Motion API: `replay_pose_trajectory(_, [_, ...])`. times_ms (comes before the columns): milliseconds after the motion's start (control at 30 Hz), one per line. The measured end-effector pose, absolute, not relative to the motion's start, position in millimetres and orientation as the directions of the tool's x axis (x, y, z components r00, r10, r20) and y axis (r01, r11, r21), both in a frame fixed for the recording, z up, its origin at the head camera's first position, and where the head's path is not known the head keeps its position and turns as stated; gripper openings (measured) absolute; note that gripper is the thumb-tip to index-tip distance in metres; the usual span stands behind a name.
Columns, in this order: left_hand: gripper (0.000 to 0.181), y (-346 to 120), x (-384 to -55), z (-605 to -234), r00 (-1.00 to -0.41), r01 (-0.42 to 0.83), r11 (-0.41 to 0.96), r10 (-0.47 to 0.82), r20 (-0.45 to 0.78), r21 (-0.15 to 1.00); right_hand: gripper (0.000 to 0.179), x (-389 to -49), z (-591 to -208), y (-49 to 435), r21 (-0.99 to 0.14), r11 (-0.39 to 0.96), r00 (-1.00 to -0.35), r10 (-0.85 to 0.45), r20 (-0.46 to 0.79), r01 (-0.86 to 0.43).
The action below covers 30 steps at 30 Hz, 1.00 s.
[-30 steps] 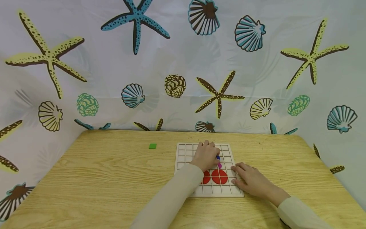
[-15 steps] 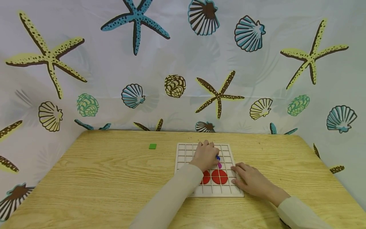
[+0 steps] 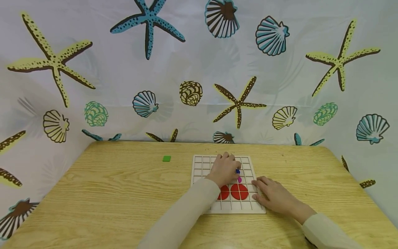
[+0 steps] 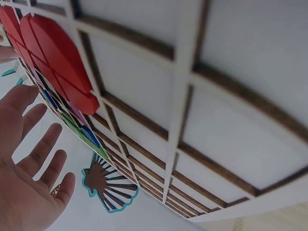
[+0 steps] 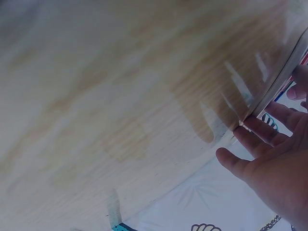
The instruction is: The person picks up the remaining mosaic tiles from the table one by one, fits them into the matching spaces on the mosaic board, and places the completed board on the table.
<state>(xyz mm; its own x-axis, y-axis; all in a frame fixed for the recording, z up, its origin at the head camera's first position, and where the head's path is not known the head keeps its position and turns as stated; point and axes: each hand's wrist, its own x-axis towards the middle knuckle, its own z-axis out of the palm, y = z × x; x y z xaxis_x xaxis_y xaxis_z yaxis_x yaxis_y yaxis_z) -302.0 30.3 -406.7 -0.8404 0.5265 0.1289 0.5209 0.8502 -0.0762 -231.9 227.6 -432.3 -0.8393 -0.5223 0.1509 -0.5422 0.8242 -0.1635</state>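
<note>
A white gridded board (image 3: 256, 206) lies flat on the table. Over its middle, my left hand (image 3: 222, 171) has its fingers loosely bent; the left wrist view shows them spread, with nothing visible between them. Beside its thumb, a blue piece (image 3: 237, 171) and a magenta piece (image 3: 239, 180) sit in the grid. Two red round pieces (image 3: 239, 192) lie nearer me, one partly hidden by my left sleeve. Green pieces (image 4: 72, 126) also show on the board in the left wrist view. My right hand (image 3: 276, 197) rests on the table, fingertips touching the board's right edge.
A small green square (image 3: 166, 158) lies on the wooden table (image 3: 124, 193), left of the board. Behind and at both sides hangs a white cloth (image 3: 199, 58) printed with starfish and shells.
Both hands and all visible pieces stay where they were. Only a very slight shift of the head view shows.
</note>
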Motion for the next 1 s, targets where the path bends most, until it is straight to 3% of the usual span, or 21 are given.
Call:
replay_pose_trajectory(267, [0.026,25,-298,-406,-0.801,0.586,0.809,0.586,0.123,-0.042,0.044,-234,-433,228,-0.164,0.823,-0.838,-0.526,0.143,-0.545])
replay_pose_trajectory(700, [0.022,20,-296,-408,-0.732,0.667,0.741,0.672,0.114,-0.079,0.044,-233,-432,228,-0.155,0.822,-0.835,-0.528,0.155,-0.548])
replay_pose_trajectory(1000, [0.017,19,-295,-409,-0.713,0.687,0.722,0.691,0.115,-0.08,0.044,-233,-433,228,-0.159,0.822,-0.836,-0.528,0.149,-0.547])
